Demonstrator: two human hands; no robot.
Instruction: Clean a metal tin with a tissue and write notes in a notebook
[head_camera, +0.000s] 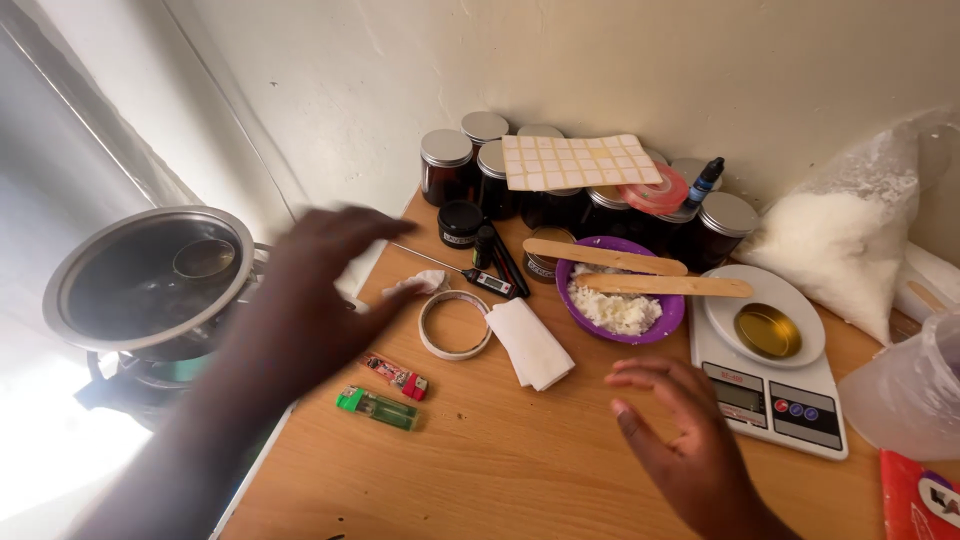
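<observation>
Near the front edge of the wooden table (500, 470), the right hand (680, 435) hovers palm down with its fingers spread and loose, holding nothing; the white kitchen scale (775, 395) lies just beside it to the right, and the folded white cloth (530, 342) lies a little beyond it to the left. The left hand (310, 300) is blurred and hangs over the table's left edge, fingers extended and empty, its fingertips close to a small crumpled tissue (425, 282). Just under and in front of that hand lie two lighters, a green lighter (378, 407) nearer the front and a red lighter (396, 375) behind it. Beside the fingertips, toward the middle of the table, lies a white ring (455, 325), and past it a probe thermometer (470, 275). Right of the cloth stands a purple bowl (620, 300) of white flakes with two wooden sticks (640, 275) laid across its rim. A small gold tin (767, 330) sits on the scale's plate. Off the left edge is a metal pot (150, 280) on a burner. Along the back edge, against the wall, dark jars (447, 165) with silver lids stand in a cluster, a sheet of stickers (580, 160) resting on top, and a bag of white flakes (840, 235) leans in the back right corner.
</observation>
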